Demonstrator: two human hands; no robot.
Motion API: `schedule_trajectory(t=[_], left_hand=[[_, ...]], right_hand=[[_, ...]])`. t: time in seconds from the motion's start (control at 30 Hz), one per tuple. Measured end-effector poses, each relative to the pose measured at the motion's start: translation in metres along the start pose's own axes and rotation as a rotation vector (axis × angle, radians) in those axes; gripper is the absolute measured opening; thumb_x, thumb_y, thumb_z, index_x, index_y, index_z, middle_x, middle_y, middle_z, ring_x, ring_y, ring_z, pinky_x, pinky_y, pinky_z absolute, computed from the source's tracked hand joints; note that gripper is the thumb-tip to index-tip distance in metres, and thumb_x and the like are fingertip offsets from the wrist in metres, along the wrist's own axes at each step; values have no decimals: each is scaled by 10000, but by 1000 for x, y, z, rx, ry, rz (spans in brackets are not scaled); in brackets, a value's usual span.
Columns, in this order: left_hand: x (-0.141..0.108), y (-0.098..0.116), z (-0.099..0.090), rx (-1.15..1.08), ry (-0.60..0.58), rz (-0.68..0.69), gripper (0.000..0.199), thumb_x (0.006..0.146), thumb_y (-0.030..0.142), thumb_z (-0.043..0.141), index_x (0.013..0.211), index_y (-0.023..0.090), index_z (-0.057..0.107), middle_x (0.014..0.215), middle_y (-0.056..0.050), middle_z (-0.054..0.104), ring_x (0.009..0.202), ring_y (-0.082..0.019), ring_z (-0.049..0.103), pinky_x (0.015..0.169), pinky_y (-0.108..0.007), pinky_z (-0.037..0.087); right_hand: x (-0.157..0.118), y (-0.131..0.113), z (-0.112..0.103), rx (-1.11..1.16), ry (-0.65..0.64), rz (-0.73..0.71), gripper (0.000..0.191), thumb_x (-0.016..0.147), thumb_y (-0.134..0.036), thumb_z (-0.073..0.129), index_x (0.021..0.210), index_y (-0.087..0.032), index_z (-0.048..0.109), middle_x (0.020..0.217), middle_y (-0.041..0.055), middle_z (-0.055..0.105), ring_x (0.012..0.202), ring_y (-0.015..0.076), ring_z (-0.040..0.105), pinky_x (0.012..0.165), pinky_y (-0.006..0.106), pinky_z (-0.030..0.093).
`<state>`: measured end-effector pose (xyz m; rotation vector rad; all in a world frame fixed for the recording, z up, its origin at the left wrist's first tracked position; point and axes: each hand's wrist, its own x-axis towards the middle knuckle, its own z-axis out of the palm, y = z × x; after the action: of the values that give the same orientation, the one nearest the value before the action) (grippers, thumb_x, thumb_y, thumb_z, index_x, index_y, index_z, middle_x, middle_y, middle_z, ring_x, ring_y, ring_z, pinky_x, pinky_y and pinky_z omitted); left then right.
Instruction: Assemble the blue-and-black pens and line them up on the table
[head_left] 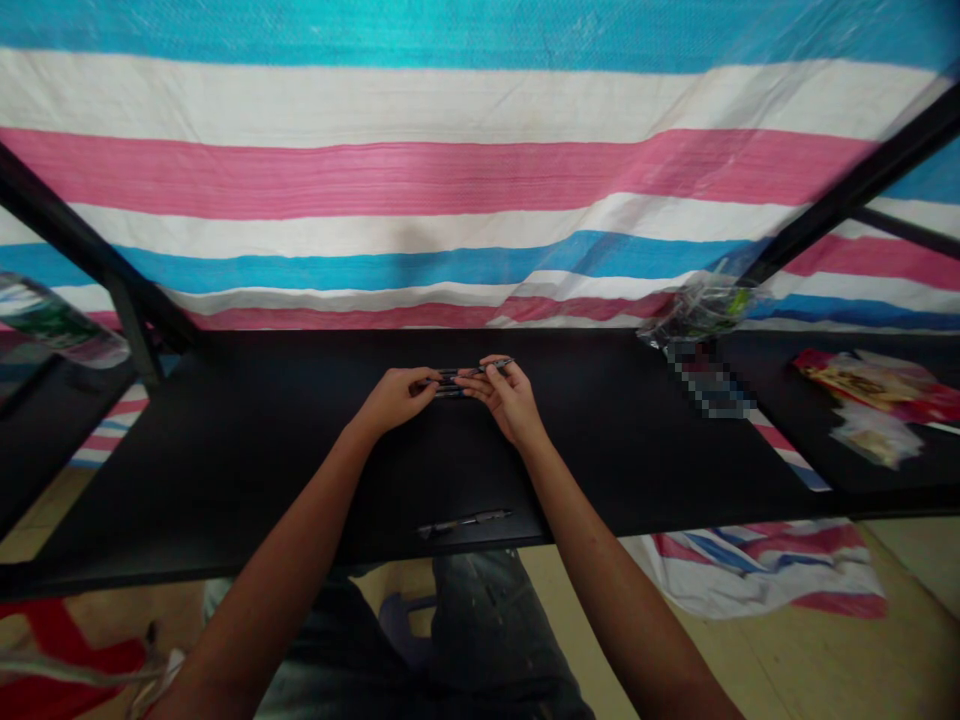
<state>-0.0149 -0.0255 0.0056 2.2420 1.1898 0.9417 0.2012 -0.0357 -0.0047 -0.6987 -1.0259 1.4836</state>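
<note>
Several slim dark pens (pixel 450 384) lie side by side between my hands, near the middle of the black table (pixel 247 440). My left hand (pixel 403 398) is closed around their left ends with thumb and fingers. My right hand (pixel 506 398) pinches one more pen (pixel 495 367), tilted a little upward, while its lower fingers touch the right ends of the others. Near the table's front edge, a single clear-and-black pen (pixel 465 522) lies apart from both hands.
A striped tarp (pixel 420 180) hangs behind the table. To the left lies a plastic bottle (pixel 64 325) beyond a black post (pixel 133 325). Crumpled clear plastic (pixel 697 312) sits at the back right, and a red-and-gold packet (pixel 877 385) is on the neighbouring table.
</note>
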Motion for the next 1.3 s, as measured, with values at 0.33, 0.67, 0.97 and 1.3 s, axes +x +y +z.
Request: schedule_trajectory(t=[0.33, 0.67, 0.97, 1.3], left_hand=[[1, 0, -1, 6, 10, -10, 249, 904, 251, 562, 1045, 165, 747, 785, -28, 733, 581, -113, 583, 594, -221, 440], [0, 1, -1, -9, -5, -15, 245, 908, 270, 558, 1018, 156, 744, 804, -42, 743, 599, -125, 606, 595, -229, 443], [0, 2, -1, 2, 1, 7, 232, 909, 267, 561, 1004, 168, 749, 830, -37, 750, 596, -119, 606, 604, -228, 448], [1, 1, 1, 10, 12, 4, 244, 902, 276, 567, 1000, 153, 753, 823, -47, 753, 580, -120, 598, 585, -233, 441]], right_hand=[[0, -2, 1, 12, 34, -7, 303, 840, -437, 737, 1008, -226, 598, 966, 61, 785, 901, 211, 770, 763, 324, 612], [-2, -4, 3, 23, 12, -9, 286, 909, -490, 637, 1010, -245, 531, 983, 66, 784, 929, 226, 768, 774, 351, 620], [-1, -3, 2, 14, 6, -27, 307, 884, -488, 674, 1023, -242, 556, 982, 64, 786, 920, 214, 769, 775, 335, 616], [0, -2, 3, 27, -1, -21, 309, 872, -467, 695, 1036, -235, 572, 958, 58, 787, 857, 202, 773, 733, 309, 607]])
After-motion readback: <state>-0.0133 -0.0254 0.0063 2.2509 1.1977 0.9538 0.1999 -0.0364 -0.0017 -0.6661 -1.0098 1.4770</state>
